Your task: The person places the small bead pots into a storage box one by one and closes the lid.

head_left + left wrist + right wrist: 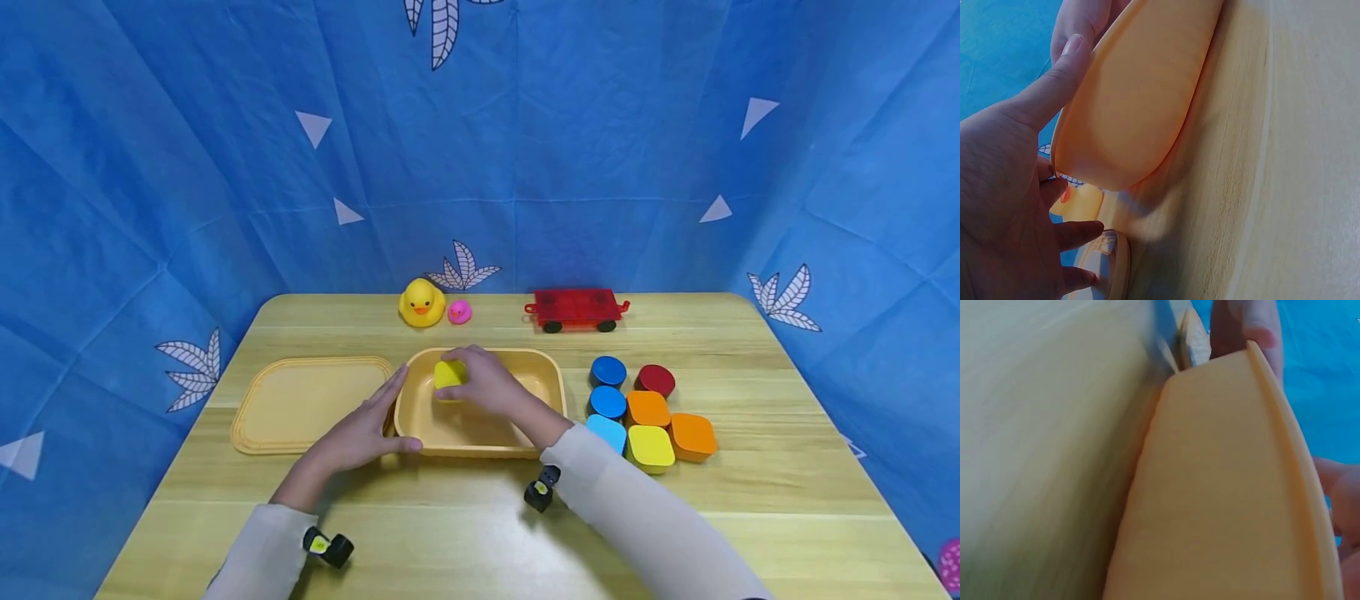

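My right hand (486,382) reaches into a light-orange plastic box (555,375) and pinches a yellow rounded-square block (449,375) between thumb and fingers, near the box's left end. At that same end, my left hand (363,437) rests with its fingers stretched along the left side and its thumb by the front rim. In the left wrist view, the left thumb (1054,87) lies along the box's rim. The right wrist view shows mainly the box's outer wall (1216,475); the yellow block is hidden there.
A flat light-orange lid (307,408) lies left of the box. Right of it stand several blocks, including a yellow one (650,447), an orange one (693,435) and a dark red one (656,380). Behind are a yellow duck (422,303), a pink duck (460,312) and a red wagon (576,308).
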The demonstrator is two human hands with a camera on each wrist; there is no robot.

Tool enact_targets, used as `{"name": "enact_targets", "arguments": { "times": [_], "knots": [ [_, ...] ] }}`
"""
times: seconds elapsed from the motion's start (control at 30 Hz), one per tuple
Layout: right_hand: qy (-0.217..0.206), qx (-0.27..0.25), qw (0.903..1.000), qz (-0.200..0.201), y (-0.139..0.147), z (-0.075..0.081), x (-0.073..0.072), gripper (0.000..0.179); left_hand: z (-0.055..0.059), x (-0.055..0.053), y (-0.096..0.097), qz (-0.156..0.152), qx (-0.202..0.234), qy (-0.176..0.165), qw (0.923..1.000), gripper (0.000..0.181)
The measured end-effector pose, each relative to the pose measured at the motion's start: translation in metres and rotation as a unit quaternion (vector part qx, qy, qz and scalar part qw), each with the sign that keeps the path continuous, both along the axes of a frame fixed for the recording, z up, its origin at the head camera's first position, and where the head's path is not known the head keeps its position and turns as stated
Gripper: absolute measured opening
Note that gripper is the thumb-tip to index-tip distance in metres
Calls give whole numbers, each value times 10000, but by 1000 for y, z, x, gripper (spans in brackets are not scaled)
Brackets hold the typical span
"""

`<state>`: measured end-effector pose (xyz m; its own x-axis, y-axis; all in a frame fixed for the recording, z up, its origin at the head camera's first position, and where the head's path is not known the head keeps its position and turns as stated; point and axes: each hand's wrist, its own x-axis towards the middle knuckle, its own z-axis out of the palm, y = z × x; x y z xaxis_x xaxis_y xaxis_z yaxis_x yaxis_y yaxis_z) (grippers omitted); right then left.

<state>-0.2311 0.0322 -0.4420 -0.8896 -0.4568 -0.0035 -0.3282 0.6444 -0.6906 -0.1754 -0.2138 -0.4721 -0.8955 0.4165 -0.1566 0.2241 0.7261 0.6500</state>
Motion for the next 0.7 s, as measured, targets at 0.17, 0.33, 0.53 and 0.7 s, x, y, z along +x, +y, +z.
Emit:
{"name": "enact_targets", "arguments": {
  "times": [0.17, 0.33, 0.53, 0.7],
  "knots": [
    [2, 84, 9999, 57, -15, -7, -4, 62, 0, 0, 0, 5, 9, -10, 10000, 118],
    [51, 266, 9996, 10, -25, -13, -6, 62, 0, 0, 1, 13, 11, -32, 10000, 118],
    [12, 448, 9989, -111, -31, -14, -4, 64, -1, 0, 1, 8, -5, -1, 10000, 118],
    [7, 519, 9985, -188, -33, -14, -2, 64, -1, 0, 0, 18, -16, 0, 10000, 117]
  ]
}}
